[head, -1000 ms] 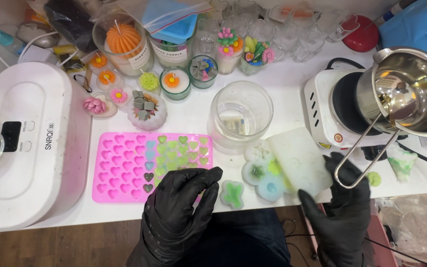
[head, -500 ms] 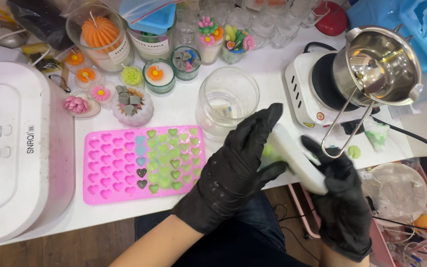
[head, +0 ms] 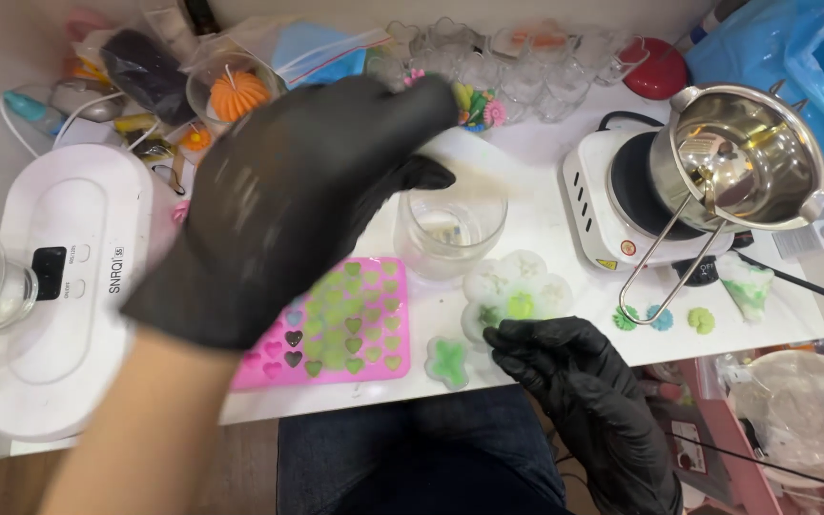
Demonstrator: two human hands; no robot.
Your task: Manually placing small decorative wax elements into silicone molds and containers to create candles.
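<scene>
Gloves black on both hands. Right hand [head: 565,367] rests fingertips on the near edge of the white flower-cluster mould [head: 517,291], fingers loosely curled, gripping nothing. Mould lies flat just in front of the clear glass jar [head: 450,234], green wax in some of its cavities. Left hand [head: 307,191] raised above the jar's left, fingers spread, empty, motion-blurred; it covers the far part of the pink heart mould [head: 336,329] left of the jar. A small green clover piece [head: 448,362] sits in front of the jar.
</scene>
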